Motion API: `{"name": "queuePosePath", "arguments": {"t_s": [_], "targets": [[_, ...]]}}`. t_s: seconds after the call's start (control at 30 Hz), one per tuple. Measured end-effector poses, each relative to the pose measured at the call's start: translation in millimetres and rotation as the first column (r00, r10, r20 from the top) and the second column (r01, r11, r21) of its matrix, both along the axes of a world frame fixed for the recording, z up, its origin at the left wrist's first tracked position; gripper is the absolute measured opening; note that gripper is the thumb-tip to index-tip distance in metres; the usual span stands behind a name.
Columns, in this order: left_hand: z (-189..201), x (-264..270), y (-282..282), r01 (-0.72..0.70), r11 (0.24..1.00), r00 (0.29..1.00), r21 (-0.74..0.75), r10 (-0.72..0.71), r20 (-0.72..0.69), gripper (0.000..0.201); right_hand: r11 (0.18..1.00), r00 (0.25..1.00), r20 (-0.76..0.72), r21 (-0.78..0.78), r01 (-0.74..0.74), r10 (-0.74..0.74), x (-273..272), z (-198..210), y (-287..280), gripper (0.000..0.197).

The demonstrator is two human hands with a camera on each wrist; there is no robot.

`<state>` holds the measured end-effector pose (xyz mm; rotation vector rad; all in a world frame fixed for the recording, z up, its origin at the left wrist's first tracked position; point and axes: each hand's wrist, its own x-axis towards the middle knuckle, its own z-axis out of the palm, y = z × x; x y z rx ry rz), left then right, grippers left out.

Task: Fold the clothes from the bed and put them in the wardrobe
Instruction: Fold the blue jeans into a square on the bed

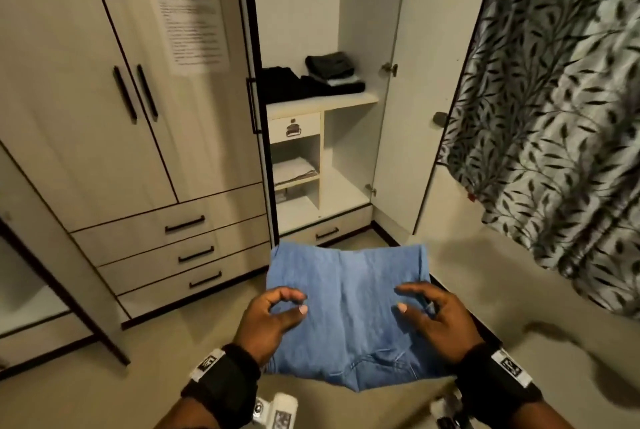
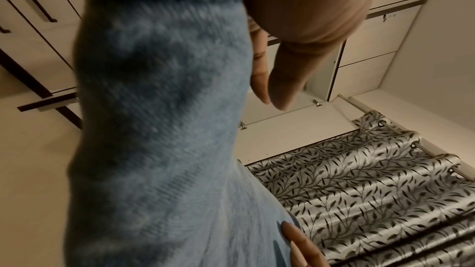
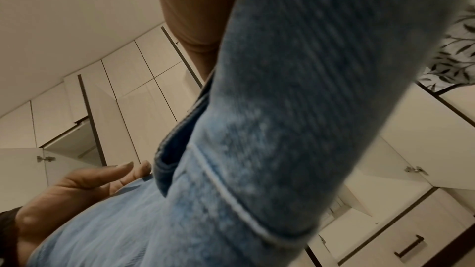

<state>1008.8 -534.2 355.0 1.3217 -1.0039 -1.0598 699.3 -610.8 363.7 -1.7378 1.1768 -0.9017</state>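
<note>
A folded pair of light blue jeans [image 1: 349, 307] is held flat at waist height in front of the open wardrobe [image 1: 322, 101]. My left hand [image 1: 277, 314] grips its left side with thumb and forefinger on top. My right hand [image 1: 429, 314] grips the right side the same way; the fingers underneath are hidden. In the left wrist view the denim [image 2: 159, 119] fills the middle beside my left hand [image 2: 282, 68]. In the right wrist view the folded edge [image 3: 270, 139] runs past my right hand [image 3: 190, 17], and my left hand [image 3: 77, 190] shows low on the left.
Folded dark clothes [image 1: 329, 77] lie on the wardrobe's upper shelf. Below are a small drawer [image 1: 294, 127] and a light folded cloth [image 1: 294, 170]. The wardrobe door [image 1: 405, 117] stands open to the right, against a leaf-patterned curtain [image 1: 554, 117]. Closed doors and drawers [image 1: 190, 248] are on the left.
</note>
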Motion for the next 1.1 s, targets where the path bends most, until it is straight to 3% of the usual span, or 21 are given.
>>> {"name": "queuePosePath", "arguments": {"t_s": [0.2,0.37,0.5,0.6,0.8,0.97,1.1], "targets": [[1.9,38.6,-103.0,0.057,0.997,0.998,-0.047,-0.056,0.031,0.052,1.000,0.999,0.048,-0.031,-0.005,0.006,33.7,-15.5,-121.6,0.019],[15.2,64.4,-233.6,0.017,0.993,0.997,-0.117,-0.008,0.081,0.052,0.997,0.989,0.148,-0.073,-0.011,0.022,65.5,-10.4,-259.9,0.018],[15.7,65.0,-338.2,-0.106,0.983,0.989,-0.151,0.120,0.086,0.027,0.994,0.993,0.097,-0.093,-0.062,0.071,73.9,5.3,-369.0,0.025],[11.4,59.2,-409.4,-0.091,0.990,0.991,-0.111,0.101,0.090,0.016,0.992,0.996,0.010,-0.092,-0.082,0.084,70.3,13.9,-444.3,0.036],[1.0,55.2,-531.9,-0.136,0.990,0.988,-0.032,0.138,0.075,0.013,0.985,0.994,-0.072,-0.146,-0.092,0.082,78.5,26.1,-566.8,0.037],[-14.2,59.3,-639.0,-0.121,0.993,0.985,-0.001,0.121,0.120,0.029,0.976,0.985,-0.164,-0.202,-0.083,0.049,92.6,26.8,-663.2,0.040],[-17.1,56.0,-711.5,-0.109,0.993,0.992,0.032,0.107,0.062,0.037,0.959,0.979,-0.197,-0.268,-0.097,0.044,94.2,34.5,-726.3,0.041]]}}
